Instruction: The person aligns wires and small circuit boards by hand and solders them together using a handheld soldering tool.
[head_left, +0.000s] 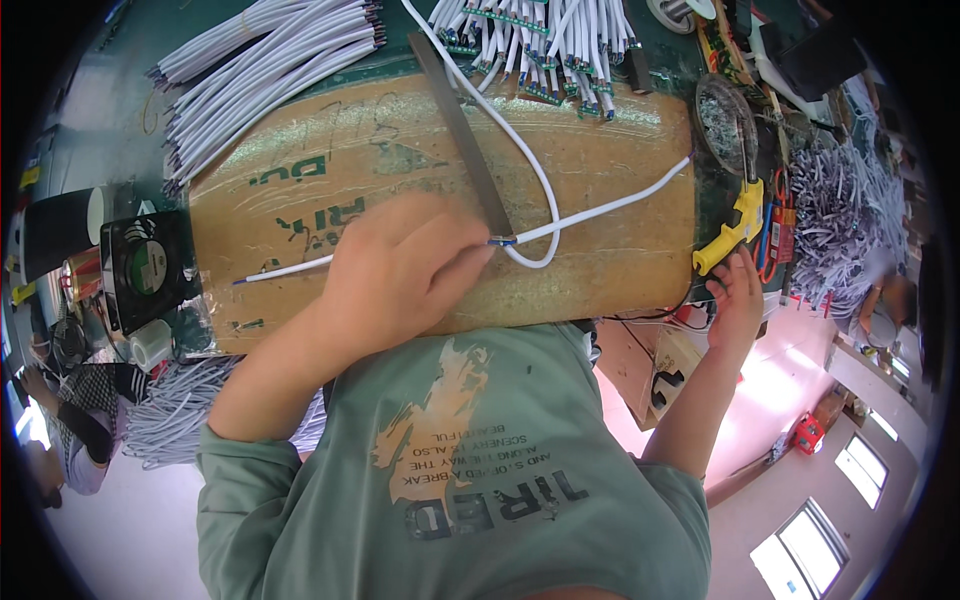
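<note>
My left hand [390, 270], slightly blurred, is over the middle of a tan board. Its thumb and fingers are pinched at the stripped end of a white cable [610, 205], where a small dark-blue piece [502, 240] shows at the fingertips. A white length [290, 268] emerges on the other side of the hand. The cable also loops up past a flat metal bar [460, 140]. At the right, my right hand [735, 295] has its fingers apart, close by the handle end of a yellow soldering iron [735, 230]; whether they touch is unclear.
Bundles of white cables [270, 80] lie at the back left, others with small green boards [545, 50] at the back centre. A small black fan [145, 270] stands left. A round metal dish [725, 125] and a cable heap [840, 220] are right. Another person's arm [85, 430] shows far left.
</note>
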